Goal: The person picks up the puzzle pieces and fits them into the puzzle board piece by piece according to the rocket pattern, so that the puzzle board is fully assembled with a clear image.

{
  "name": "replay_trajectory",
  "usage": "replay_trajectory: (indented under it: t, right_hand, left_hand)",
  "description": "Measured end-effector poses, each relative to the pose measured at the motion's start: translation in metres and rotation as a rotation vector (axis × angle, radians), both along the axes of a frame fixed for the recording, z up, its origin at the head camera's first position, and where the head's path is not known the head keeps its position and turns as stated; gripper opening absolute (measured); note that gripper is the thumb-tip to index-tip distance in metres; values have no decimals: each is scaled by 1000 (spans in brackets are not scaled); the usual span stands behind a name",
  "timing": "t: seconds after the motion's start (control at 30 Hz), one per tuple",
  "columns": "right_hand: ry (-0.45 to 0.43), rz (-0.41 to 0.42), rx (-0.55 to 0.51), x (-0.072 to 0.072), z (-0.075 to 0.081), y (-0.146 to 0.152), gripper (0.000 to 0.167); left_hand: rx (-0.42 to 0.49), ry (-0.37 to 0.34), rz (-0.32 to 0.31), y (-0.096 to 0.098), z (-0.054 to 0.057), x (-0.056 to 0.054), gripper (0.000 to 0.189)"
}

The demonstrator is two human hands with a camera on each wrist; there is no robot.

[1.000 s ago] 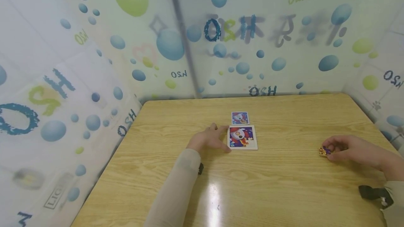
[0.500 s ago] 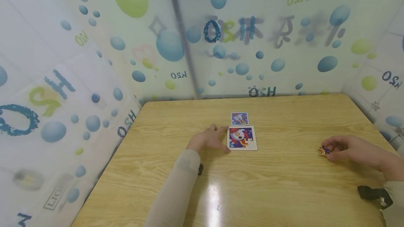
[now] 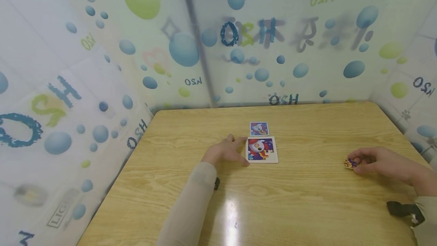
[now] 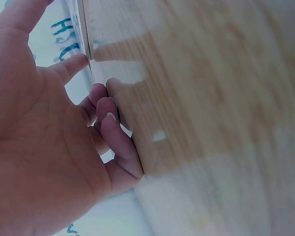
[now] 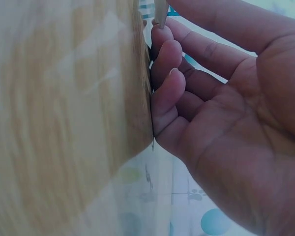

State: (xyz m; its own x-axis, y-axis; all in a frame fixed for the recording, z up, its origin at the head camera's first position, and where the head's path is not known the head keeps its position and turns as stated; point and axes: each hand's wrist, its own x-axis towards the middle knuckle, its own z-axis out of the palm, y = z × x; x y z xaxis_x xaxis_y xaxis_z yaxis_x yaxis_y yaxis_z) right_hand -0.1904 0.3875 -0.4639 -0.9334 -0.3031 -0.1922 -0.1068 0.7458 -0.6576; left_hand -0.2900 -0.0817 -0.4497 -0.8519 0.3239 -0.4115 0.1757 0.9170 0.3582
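Observation:
In the head view a square jigsaw puzzle in a white frame [image 3: 277, 151] lies mid-table; its picture has a white-faced figure in red, and a pale bare patch shows at lower right. My left hand [image 3: 228, 151] rests on the table beside it, thumb and index finger spread to the left corners of the frame. The left wrist view shows the other fingers [image 4: 119, 137] bent against the tabletop. Far to the right, my right hand [image 3: 379, 164] pinches a purple and orange jigsaw piece [image 3: 349, 163] between thumb and fingers, low over the table. Only the piece's pale edge [image 5: 161, 12] shows in the right wrist view.
A smaller picture card [image 3: 259, 128] with a similar design lies just behind the puzzle. The wooden table [image 3: 307, 200] reaches back to a wall [image 3: 307, 60] printed with bubbles, and more printed walls stand at both sides.

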Motion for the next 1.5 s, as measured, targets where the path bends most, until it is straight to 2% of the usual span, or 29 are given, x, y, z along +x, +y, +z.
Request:
replay_trajectory:
  t: [0.47, 0.63, 0.73, 1.13, 1.5]
  right_hand:
    - [-1, -12, 27, -1, 6, -7, 53]
    - [53, -2, 78, -7, 8, -12, 53]
    - [58, 14, 91, -13, 10, -20, 54]
    - [33, 28, 33, -39, 10, -91, 56]
    - [42, 63, 19, -62, 4, -159, 45]
  left_hand:
    - [-7, 6, -17, -2, 1, 1, 99]
    - [-4, 10, -17, -2, 1, 2, 99]
    - [-9, 14, -16, -2, 1, 2, 99]
    - [-13, 21, -23, -1, -1, 1, 99]
    - [-12, 11, -6, -1, 0, 1, 98]
